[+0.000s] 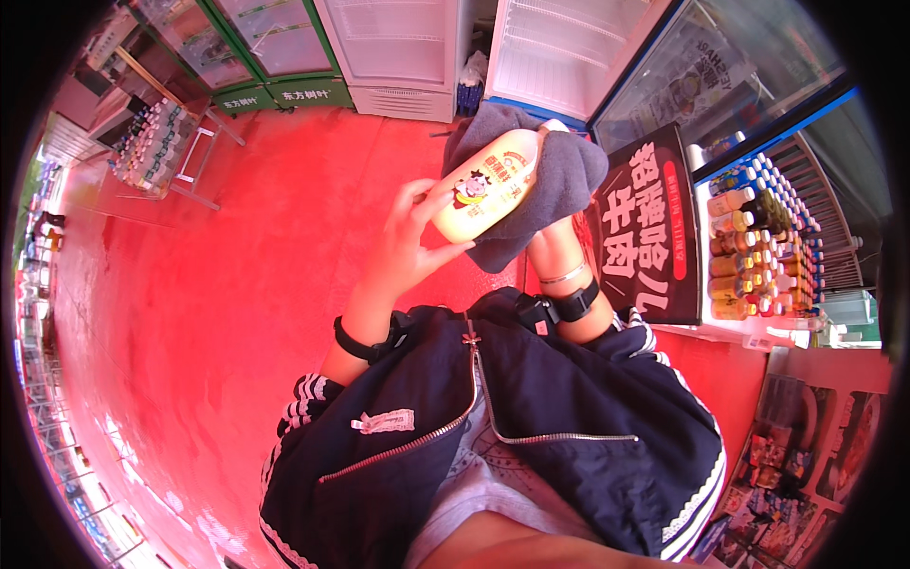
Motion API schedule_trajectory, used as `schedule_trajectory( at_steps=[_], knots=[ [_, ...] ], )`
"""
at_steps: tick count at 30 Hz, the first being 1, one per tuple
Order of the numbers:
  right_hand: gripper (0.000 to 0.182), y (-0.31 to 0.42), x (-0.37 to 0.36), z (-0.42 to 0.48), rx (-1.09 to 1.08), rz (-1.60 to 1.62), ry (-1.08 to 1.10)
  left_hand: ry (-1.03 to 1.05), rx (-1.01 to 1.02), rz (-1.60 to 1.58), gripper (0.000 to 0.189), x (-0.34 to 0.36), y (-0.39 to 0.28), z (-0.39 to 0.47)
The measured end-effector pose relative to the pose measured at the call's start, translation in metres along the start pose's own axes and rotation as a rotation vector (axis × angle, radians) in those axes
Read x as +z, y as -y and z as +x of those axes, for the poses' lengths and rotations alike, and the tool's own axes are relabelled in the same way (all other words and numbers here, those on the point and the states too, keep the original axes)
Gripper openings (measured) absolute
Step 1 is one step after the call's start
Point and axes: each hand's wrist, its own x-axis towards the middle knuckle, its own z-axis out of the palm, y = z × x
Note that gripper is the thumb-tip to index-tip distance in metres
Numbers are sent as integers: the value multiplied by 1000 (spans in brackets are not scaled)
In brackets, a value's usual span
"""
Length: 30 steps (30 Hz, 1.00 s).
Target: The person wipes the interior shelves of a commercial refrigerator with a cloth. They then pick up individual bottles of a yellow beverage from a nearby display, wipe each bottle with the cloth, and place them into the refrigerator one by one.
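Observation:
A pale yellow plastic bottle (485, 186) with a cartoon cow on its label is tilted in front of me, its capped end up to the right. My left hand (411, 231) grips its lower end between thumb and fingers. A dark grey cloth (561, 178) wraps behind the bottle and around its upper part. My right hand (551, 249) holds the cloth against the bottle from behind; its fingers are hidden by the fabric. Part of the white cap (554, 126) shows above the cloth.
Upright display fridges (398, 50) stand along the far side, one with its glass door (725, 78) swung open. On the right, a dark sign board (650, 227) fronts a table crowded with bottles (732, 263). A folding stand (153, 146) at left carries more bottles. Red flooring (234, 284) lies below.

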Motion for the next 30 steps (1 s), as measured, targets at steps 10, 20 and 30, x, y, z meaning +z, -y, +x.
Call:
schedule_trajectory(
  at_steps=[10, 20, 30],
  knots=[
    [29, -17, -22, 43, 46, -116, -176, 152, -526, -1024, 61, 2, 77, 25],
    [28, 1, -120, 180, 51, -255, -148, 122, -485, -848, 60, 62, 168, 123],
    [27, 90, -225, 288, 76, -490, -162, 179, -447, -868, 61, 174, 246, 271]
  ],
)
